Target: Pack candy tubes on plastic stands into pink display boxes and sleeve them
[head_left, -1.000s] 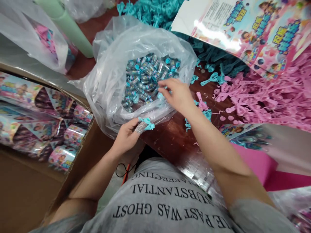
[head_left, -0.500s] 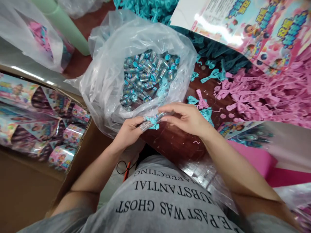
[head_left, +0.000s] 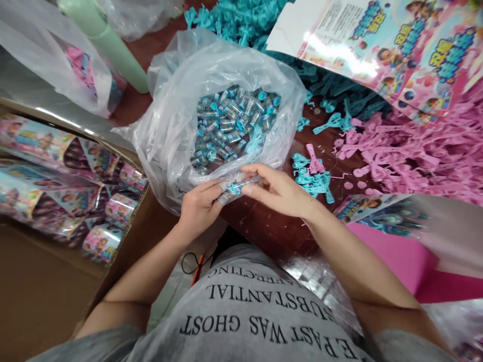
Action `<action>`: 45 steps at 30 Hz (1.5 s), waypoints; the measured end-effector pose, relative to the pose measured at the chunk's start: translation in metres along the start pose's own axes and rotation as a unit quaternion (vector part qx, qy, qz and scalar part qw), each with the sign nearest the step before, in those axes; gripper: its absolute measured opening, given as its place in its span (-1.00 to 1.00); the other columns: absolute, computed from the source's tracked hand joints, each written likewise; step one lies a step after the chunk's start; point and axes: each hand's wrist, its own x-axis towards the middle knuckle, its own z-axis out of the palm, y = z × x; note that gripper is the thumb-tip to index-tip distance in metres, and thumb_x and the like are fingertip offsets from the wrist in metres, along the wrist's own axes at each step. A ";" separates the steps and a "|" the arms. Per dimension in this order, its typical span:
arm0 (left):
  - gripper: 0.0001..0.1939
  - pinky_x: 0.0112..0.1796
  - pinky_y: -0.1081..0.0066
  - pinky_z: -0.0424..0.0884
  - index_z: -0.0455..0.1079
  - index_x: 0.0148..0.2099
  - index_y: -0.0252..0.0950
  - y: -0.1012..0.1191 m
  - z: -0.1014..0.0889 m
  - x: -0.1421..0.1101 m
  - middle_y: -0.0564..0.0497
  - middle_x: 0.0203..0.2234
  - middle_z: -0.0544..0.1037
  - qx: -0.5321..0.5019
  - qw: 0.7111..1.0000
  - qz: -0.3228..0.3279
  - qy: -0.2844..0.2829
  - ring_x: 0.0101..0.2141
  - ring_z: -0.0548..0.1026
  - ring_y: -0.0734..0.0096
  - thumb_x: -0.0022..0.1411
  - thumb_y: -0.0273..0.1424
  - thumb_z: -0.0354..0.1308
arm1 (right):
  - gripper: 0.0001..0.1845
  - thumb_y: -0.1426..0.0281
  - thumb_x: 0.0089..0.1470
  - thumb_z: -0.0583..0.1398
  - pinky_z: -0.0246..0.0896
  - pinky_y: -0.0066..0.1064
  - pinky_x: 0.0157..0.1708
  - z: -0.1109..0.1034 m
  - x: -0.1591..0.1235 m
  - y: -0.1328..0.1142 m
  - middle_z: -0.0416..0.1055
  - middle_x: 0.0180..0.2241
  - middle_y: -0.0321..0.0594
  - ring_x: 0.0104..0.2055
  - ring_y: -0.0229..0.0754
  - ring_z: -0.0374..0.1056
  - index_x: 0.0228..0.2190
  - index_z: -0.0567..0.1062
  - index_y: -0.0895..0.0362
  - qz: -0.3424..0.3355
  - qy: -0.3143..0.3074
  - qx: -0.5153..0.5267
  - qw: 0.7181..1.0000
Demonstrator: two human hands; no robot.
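My left hand is closed, with silvery wraps around its thumb and forefinger, on a small turquoise plastic piece that is mostly covered by fingers. From the other side, my right hand pinches a small clear bottle against that piece. How the two fit together is hidden. Just beyond both hands, a clear plastic bag stands with its mouth spread wide. Inside lie many small clear bottles with turquoise caps and printed labels.
Turquoise bow-shaped pieces and a pink one lie right of the bag. Larger heaps of pink pieces and turquoise pieces lie beyond, partly under printed cardboard sheets. A carton with printed packs stands at left.
My hands have come closer together. The bottle in my right hand now meets the turquoise piece in my left, and less of that piece shows. The view has shifted slightly.
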 end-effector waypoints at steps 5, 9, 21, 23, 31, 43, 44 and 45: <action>-0.79 -0.05 0.38 0.51 0.63 -0.07 -0.26 -0.003 -0.009 -0.006 -0.09 -0.07 0.70 0.033 0.999 -0.015 0.037 -0.09 0.65 0.27 0.40 -0.48 0.15 | -0.30 -0.13 0.40 0.01 0.14 -0.37 -0.34 -0.004 0.025 -0.011 0.45 -0.55 -0.27 -0.46 -0.25 0.34 -0.45 0.58 0.12 0.041 -0.038 -0.103 0.993; -0.79 -0.26 0.46 0.41 0.52 -0.31 -0.29 0.003 -0.014 -0.005 0.00 -0.36 0.62 -0.059 0.987 -0.147 0.025 -0.31 0.53 0.39 0.39 -0.35 0.17 | -0.41 0.13 0.50 -0.10 0.20 -0.30 -0.20 -0.010 0.070 0.000 0.59 -0.14 -0.09 -0.11 -0.06 0.48 -0.15 0.66 0.09 0.037 0.028 -0.282 0.958; -0.53 -0.29 0.42 0.45 0.57 -0.16 -0.29 0.033 0.028 0.016 0.01 -0.35 0.63 -0.391 0.869 -0.302 -0.005 -0.36 0.50 0.38 0.05 -0.04 0.51 | -0.52 0.56 0.38 -0.03 0.32 -0.05 0.13 -0.008 0.099 0.015 0.44 0.21 0.12 0.24 0.12 0.35 0.21 0.44 0.23 -0.019 0.001 -0.371 0.928; -0.50 -0.34 0.44 0.44 0.58 -0.14 -0.28 0.037 0.030 0.017 0.01 -0.35 0.64 -0.408 0.863 -0.297 -0.007 -0.39 0.49 0.40 0.03 -0.02 0.52 | -0.51 0.46 0.42 0.03 0.31 -0.10 0.19 -0.014 0.064 0.018 0.43 0.21 0.04 0.24 0.02 0.36 0.31 0.34 0.15 -0.038 0.072 -0.291 0.953; -0.57 -0.43 0.48 0.41 0.63 -0.17 -0.27 0.073 0.049 0.021 0.03 -0.43 0.63 -0.422 0.859 -0.255 -0.139 -0.47 0.47 0.45 0.07 -0.05 0.51 | -0.63 0.16 0.32 0.26 0.49 -0.26 0.02 0.007 -0.120 0.037 0.60 0.04 -0.13 0.02 -0.17 0.55 0.07 0.49 0.05 -0.021 0.223 0.207 0.952; -0.89 -0.28 0.44 0.40 0.54 -0.20 -0.27 0.110 0.092 0.018 0.01 -0.37 0.54 -0.209 0.957 0.096 -0.176 -0.34 0.45 0.41 0.38 -0.34 0.29 | -0.50 -0.04 0.31 0.21 0.36 -0.43 -0.43 -0.007 -0.211 0.044 0.60 -0.50 -0.25 -0.51 -0.29 0.48 -0.37 0.58 0.13 0.168 0.249 0.131 0.945; -0.90 -0.28 0.45 0.40 0.53 -0.18 -0.27 0.112 0.094 0.018 0.01 -0.36 0.54 -0.204 0.955 0.107 -0.186 -0.34 0.45 0.41 0.39 -0.34 0.28 | -0.52 -0.05 0.29 0.23 0.37 -0.42 -0.41 -0.007 -0.218 0.045 0.64 -0.41 -0.23 -0.48 -0.29 0.49 -0.25 0.61 0.13 0.161 0.248 0.130 0.946; -0.89 -0.29 0.46 0.40 0.52 -0.19 -0.26 0.115 0.097 0.018 0.03 -0.37 0.53 -0.203 0.953 0.113 -0.194 -0.36 0.45 0.42 0.40 -0.33 0.28 | -0.52 -0.04 0.25 0.28 0.40 -0.41 -0.38 -0.008 -0.225 0.045 0.67 -0.29 -0.20 -0.42 -0.28 0.51 -0.10 0.60 0.11 0.145 0.253 0.128 0.948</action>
